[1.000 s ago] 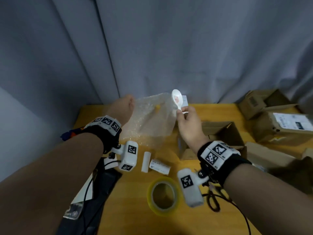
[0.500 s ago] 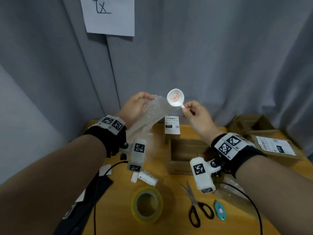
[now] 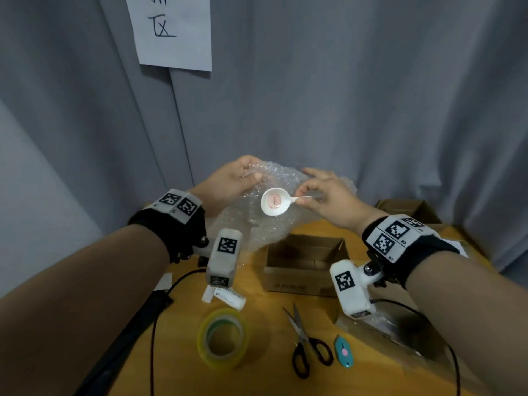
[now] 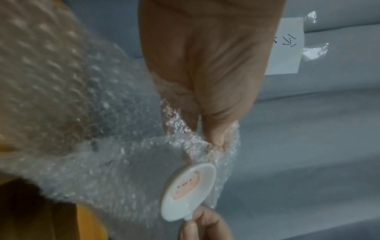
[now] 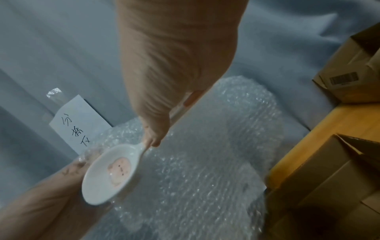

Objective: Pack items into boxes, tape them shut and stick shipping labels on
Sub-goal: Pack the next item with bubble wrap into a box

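From the head camera, the ceramic spoon, half a second ago lifted beside the bubble wrap, now lies against the sheet, so wrapping can start. The right hand pinches its handle; the left hand grips the wrap's edge. One open cardboard box waits mid-table (one tape roll and one pair of scissors near the front edge).

Left wrist: thumb and fingers clamp the wrap.

Right wrist: fingertips nip the handle.

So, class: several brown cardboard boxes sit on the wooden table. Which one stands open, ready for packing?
The brown cardboard box directly below the raised white spoon: its flaps are open and its inside shows. The others sit far right.
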Available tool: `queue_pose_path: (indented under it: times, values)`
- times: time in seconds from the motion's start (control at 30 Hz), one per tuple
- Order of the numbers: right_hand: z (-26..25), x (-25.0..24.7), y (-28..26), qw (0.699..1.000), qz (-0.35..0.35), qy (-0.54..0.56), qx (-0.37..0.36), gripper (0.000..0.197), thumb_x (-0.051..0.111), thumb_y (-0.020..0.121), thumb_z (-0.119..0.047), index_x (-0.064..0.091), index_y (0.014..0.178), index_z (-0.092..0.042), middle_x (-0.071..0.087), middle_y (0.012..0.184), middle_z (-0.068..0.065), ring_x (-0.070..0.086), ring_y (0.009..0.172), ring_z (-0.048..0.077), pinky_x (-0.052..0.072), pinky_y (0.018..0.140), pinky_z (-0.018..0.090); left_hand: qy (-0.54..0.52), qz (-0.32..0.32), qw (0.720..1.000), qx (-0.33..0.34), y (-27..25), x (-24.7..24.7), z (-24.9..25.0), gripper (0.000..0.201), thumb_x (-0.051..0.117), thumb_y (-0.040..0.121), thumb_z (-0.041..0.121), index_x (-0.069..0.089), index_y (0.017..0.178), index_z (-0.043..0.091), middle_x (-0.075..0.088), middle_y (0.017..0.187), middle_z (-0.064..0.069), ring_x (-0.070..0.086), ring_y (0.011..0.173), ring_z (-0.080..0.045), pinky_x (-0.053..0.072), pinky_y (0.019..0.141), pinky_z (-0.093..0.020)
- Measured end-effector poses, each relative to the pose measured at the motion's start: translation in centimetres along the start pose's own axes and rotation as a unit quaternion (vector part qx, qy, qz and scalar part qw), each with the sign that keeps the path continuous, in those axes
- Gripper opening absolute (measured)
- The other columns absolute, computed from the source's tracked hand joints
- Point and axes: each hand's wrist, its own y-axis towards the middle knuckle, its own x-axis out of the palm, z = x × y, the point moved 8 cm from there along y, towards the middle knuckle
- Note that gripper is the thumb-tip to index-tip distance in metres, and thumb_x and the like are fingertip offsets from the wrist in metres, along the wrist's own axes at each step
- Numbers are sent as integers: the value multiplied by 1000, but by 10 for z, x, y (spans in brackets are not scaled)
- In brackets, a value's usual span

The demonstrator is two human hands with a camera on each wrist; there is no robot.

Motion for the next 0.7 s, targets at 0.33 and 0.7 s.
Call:
queue_pose_path:
  times: [0.33,0.7]
  values:
    - [16,5,1,997,59,-7,40,6,66,88,-27,63,84,-23,52,86,-6,56,86,17,46,86,38,19,3,995,-98,9,36,-13,59,68,85,33,29,128,23,55,113,6,58,98,-6,49,82,-20]
    - [48,13,-21,987,-70,112,93,86,78,74,-38,30,144,-21,49,122,-3,50,112,12,41,80,16,91,14,995,-39,17,44,-4,8,67,85,6,65,86,15,68,81,-2,61,64,2,48,61,-13]
